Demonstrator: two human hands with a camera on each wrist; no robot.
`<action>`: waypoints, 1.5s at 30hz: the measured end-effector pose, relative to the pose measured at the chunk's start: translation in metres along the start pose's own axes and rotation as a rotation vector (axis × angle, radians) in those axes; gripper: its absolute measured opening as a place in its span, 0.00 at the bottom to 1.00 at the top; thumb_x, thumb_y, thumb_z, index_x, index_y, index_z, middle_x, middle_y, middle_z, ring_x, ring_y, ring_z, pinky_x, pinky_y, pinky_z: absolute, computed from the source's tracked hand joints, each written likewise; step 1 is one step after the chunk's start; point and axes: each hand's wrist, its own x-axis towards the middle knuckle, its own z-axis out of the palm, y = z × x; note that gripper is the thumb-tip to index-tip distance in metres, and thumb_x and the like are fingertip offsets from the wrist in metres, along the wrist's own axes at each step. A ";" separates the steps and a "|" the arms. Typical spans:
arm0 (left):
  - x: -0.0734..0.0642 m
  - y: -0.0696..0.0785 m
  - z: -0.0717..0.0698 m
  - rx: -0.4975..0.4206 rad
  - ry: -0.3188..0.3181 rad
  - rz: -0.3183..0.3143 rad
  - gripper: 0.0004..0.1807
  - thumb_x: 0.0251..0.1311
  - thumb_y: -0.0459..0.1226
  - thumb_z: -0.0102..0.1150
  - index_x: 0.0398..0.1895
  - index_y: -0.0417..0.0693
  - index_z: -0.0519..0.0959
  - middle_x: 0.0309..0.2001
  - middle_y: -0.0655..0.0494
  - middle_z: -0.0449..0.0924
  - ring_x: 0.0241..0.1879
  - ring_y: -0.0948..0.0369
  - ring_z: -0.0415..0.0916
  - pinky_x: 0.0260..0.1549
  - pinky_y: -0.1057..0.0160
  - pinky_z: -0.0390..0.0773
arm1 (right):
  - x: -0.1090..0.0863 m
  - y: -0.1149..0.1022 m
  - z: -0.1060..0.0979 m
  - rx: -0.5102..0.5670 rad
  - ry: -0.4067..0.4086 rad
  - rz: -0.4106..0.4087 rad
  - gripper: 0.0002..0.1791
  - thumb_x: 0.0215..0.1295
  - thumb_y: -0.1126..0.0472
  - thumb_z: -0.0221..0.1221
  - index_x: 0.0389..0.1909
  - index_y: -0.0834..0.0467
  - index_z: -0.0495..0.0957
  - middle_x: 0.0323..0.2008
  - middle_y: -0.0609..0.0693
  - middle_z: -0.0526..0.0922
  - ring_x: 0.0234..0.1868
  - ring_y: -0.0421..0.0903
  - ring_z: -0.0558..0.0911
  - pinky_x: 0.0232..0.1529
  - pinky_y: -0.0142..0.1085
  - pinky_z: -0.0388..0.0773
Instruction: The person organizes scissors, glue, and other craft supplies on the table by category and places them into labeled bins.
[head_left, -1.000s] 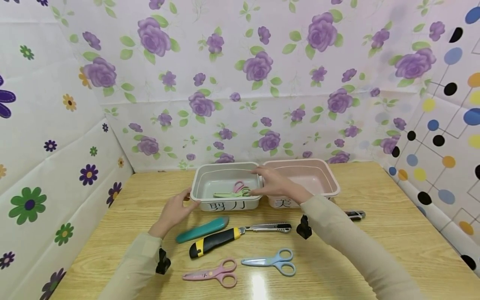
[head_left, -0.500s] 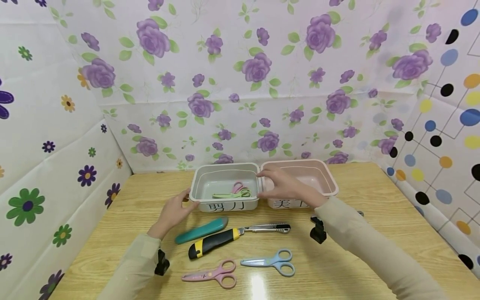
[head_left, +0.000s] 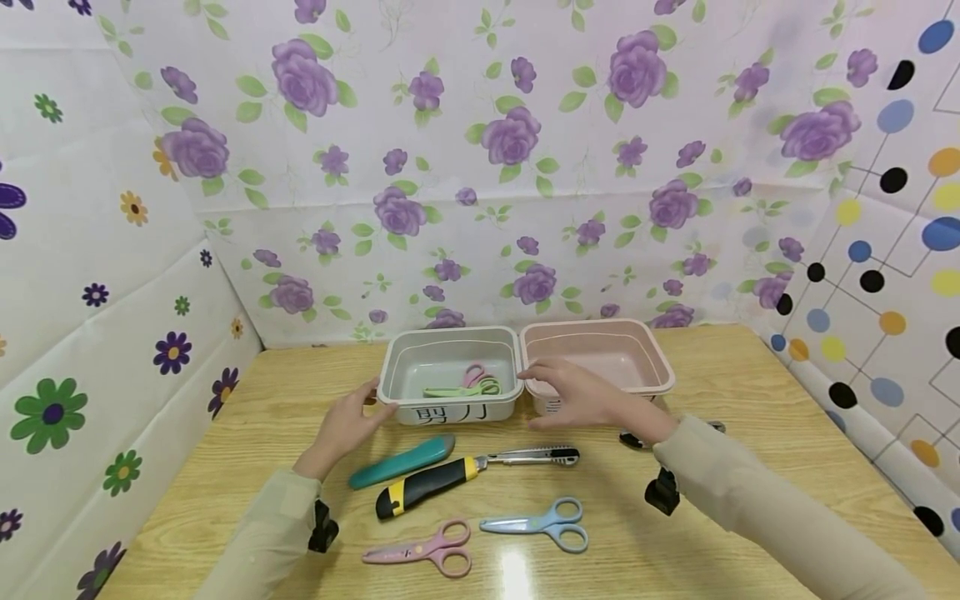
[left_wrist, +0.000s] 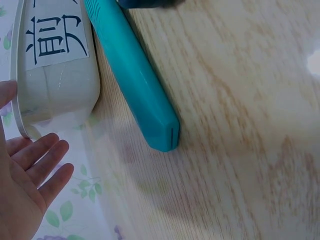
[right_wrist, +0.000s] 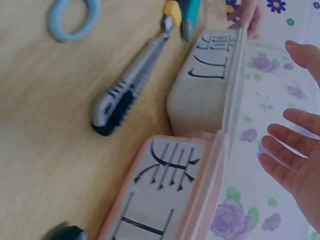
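Note:
The left hand (head_left: 349, 427) rests at the front left corner of a grey plastic bin (head_left: 452, 333), thumb at the front rim and relaxed fingers along its side. Inside lie small scissors with green handles (head_left: 490, 386) and another pair with pink handles (head_left: 475, 372). The right hand (head_left: 577, 395) is spread with nothing in it, over the front left corner of a pink bin (head_left: 652, 388). Its fingers show loosely straight in the right wrist view. Both bins carry labels with black characters on the front; the hand partly covers the pink bin's label.
Before the bins lie a teal utility knife (head_left: 402, 461), a black and yellow utility knife (head_left: 427, 486) and a silver cutter (head_left: 532, 455). Pink scissors (head_left: 420, 548) and blue scissors (head_left: 538, 524) lie nearer. Another cutter (head_left: 632, 439) is partly hidden by the right arm. Flowered cloth (head_left: 465, 208) hangs behind.
The right hand has moved from the grey bin's right edge, rightward and toward the body, to the pink bin's front left corner. The left hand stays on the grey bin.

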 end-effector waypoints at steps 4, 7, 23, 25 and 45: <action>0.001 0.000 0.000 -0.011 -0.005 -0.010 0.37 0.58 0.53 0.54 0.64 0.38 0.62 0.46 0.43 0.78 0.47 0.47 0.74 0.41 0.47 0.74 | -0.011 -0.002 0.005 -0.004 -0.015 -0.003 0.38 0.48 0.42 0.64 0.57 0.60 0.70 0.54 0.54 0.73 0.56 0.51 0.71 0.55 0.45 0.67; 0.001 0.000 0.000 -0.016 -0.008 -0.018 0.38 0.57 0.54 0.53 0.64 0.39 0.62 0.46 0.44 0.78 0.48 0.47 0.74 0.41 0.47 0.74 | -0.018 -0.002 0.009 0.000 -0.007 -0.002 0.37 0.48 0.41 0.63 0.56 0.59 0.71 0.53 0.52 0.74 0.54 0.48 0.72 0.54 0.43 0.69; 0.001 0.000 0.000 -0.022 -0.011 -0.016 0.39 0.57 0.56 0.53 0.64 0.39 0.62 0.46 0.45 0.78 0.48 0.47 0.73 0.41 0.47 0.74 | -0.057 -0.003 0.040 0.195 -0.070 0.062 0.38 0.48 0.40 0.64 0.56 0.59 0.70 0.51 0.50 0.76 0.46 0.45 0.75 0.45 0.41 0.74; 0.001 0.000 0.000 -0.018 -0.008 -0.014 0.39 0.57 0.56 0.53 0.64 0.39 0.62 0.46 0.44 0.78 0.48 0.47 0.73 0.41 0.47 0.73 | -0.059 -0.002 0.043 0.204 -0.071 0.058 0.39 0.47 0.40 0.64 0.56 0.60 0.70 0.50 0.50 0.76 0.46 0.45 0.76 0.45 0.41 0.74; 0.001 -0.001 0.001 0.000 0.003 0.000 0.38 0.58 0.54 0.53 0.64 0.37 0.62 0.46 0.43 0.78 0.47 0.46 0.74 0.40 0.47 0.74 | -0.080 -0.002 0.076 0.289 -0.242 0.094 0.37 0.42 0.44 0.68 0.51 0.60 0.72 0.39 0.47 0.70 0.38 0.41 0.72 0.38 0.31 0.72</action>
